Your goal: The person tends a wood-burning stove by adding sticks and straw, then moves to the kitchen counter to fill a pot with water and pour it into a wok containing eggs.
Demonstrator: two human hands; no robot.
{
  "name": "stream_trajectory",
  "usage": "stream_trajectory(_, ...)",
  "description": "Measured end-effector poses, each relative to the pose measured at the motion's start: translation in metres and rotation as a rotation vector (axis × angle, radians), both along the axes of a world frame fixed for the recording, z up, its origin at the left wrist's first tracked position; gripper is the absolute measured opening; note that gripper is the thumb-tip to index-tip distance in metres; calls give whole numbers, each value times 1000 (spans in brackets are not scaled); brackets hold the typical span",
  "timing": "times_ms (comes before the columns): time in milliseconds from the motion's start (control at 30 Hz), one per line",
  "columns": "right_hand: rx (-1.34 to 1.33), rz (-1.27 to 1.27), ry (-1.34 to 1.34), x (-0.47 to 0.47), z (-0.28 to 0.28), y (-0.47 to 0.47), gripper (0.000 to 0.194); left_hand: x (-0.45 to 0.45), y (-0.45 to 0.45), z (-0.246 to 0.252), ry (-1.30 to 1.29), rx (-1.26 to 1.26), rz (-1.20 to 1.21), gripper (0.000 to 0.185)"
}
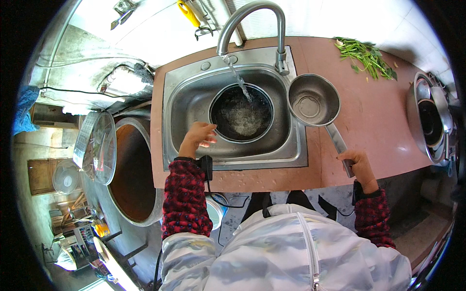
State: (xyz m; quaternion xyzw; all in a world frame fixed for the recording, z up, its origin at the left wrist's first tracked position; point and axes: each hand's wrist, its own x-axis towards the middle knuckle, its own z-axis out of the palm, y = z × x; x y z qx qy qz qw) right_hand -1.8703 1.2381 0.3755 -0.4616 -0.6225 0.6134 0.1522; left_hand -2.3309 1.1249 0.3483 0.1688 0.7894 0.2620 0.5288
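Observation:
Water runs from the curved metal faucet (281, 36) into a dark round pot (222, 125) standing in the stainless steel sink (189, 105). My left hand (200, 136) is at the pot's lower left rim, fingers spread a little and holding nothing; whether it touches the rim is unclear. My right hand (358, 167) grips the handle of a metal saucepan (314, 99) to the right of the pot. The saucepan is over the sink's right edge and the counter, and its inside shows no food.
Green leafy stems (364, 58) lie at the back right of the counter (367, 120). A metal basin (418, 120) with cookware stands at the far right. Left of the counter are a large round vat (158, 203) and a clear plastic lid (109, 145). A bucket (218, 212) sits below.

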Motion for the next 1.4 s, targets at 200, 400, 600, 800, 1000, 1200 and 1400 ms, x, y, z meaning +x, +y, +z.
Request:
stream_trajectory(200, -102, 43, 22, 8, -12, 5, 29, 0, 9, -14, 0, -83, -8, 38)
stream_trajectory(400, -61, 31, 126, 2, -27, 19, 19, -7, 13, -39, -214, -68, 228, 28)
stream_trajectory(600, 120, 26, -109, -6, -9, 21, 19, -6, 15, -67, -365, -104, 302, 19)
stream_trajectory(800, 138, 25, -74, -11, -6, 18, 18, -2, 17, -69, -550, -62, 378, 16)
stream_trajectory(1000, 86, -59, 11, -9, -12, 15, 19, -2, 16, -75, -482, 15, 352, 19)
stream_trajectory(1200, 109, -7, 13, -15, -8, 11, 21, -4, 12, -93, -543, 117, 428, 26)
stream_trajectory(1400, 207, 4, -28, -27, -3, 9, 21, -7, 12, -87, -507, 149, 404, 32)
